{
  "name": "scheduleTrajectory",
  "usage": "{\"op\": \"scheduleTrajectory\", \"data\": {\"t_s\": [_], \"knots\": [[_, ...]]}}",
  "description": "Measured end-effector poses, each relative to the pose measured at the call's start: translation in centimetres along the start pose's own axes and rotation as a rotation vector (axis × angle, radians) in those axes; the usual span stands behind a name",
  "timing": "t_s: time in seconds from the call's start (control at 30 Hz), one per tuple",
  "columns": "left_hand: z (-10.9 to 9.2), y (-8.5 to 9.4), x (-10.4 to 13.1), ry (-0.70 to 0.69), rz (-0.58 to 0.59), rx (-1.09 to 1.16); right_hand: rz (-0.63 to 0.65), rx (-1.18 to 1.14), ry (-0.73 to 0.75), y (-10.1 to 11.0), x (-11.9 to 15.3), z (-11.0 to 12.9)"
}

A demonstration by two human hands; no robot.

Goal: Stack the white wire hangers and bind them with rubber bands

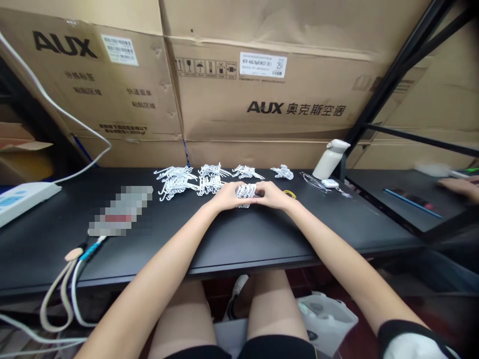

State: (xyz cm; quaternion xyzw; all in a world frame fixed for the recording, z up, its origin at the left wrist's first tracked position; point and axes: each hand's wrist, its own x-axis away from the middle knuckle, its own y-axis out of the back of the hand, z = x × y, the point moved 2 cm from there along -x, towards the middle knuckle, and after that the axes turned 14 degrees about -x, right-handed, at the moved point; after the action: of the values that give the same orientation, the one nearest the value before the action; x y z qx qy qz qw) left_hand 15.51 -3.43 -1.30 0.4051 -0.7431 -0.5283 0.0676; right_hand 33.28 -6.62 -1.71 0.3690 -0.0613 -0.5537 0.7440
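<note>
A: Where is the bundle of white hooks point(245, 190) sitting?
B: It's sitting between the two hands, over the middle of the black table point(239, 244). The left hand point(227, 195) is closing on one side, the right hand point(272, 194) on the other.
A: And the fingers?
B: They're curling around and clamping the bundle, thumbs running along its near side. The far fingertips are mostly hiding, and I can't tell whether the hands are touching the table.
A: What are the hooks looking like?
B: Thin, glossy, curving at the ends. A few are poking out below the thumbs. Similar tangled piles point(175, 182) are lying beyond and to the left.
A: Anything near the right hand?
B: A yellow loop point(290, 194), partly hiding behind the wrist. Farther right, a smooth, pale bottle point(330, 159) is standing before brown cardboard point(292, 134).
A: And leftward?
B: Pixels are masking a flat object point(121, 212).
</note>
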Motion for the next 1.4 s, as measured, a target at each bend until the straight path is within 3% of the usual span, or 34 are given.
{"op": "scheduleTrajectory", "data": {"t_s": [0.17, 0.43, 0.53, 0.7, 0.9, 1.03, 1.13, 1.3, 1.4], "knots": [[0.3, -0.1, -0.1, 0.064, 0.017, 0.02, -0.03, 0.1, 0.008, -0.2, 0.3, 0.8], [-0.1, 1.5, -0.1, 0.003, 0.155, 0.138, 0.099, -0.212, -0.136, 0.9, 0.3, 0.9], [-0.1, 1.4, -0.1, 0.019, 0.11, 0.098, 0.129, -0.356, -0.167, 1.2, 0.4, 1.1], [-0.1, 0.8, -0.1, 0.024, 0.009, 0.052, -0.005, -0.419, -0.176, 1.0, 0.3, 1.1], [-0.3, 0.1, -0.1, 0.079, 0.015, 0.124, -0.107, -0.578, -0.26, 0.3, 0.1, 0.9], [-0.5, 0.1, -0.2, 0.07, 0.016, 0.129, -0.082, -0.64, -0.298, 0.5, 0.2, 1.4], [-0.6, 0.1, -0.2, 0.046, 0.002, 0.143, -0.027, -0.608, -0.305, 0.8, 0.4, 1.5], [-0.6, 0.1, -0.2, 0.027, -0.02, 0.157, -0.002, -0.341, -0.186, 1.3, 0.4, 1.3], [-0.6, 0.1, -0.1, 0.058, 0.008, 0.147, 0.044, -0.3, -0.155, 1.3, 0.4, 1.1]]}}
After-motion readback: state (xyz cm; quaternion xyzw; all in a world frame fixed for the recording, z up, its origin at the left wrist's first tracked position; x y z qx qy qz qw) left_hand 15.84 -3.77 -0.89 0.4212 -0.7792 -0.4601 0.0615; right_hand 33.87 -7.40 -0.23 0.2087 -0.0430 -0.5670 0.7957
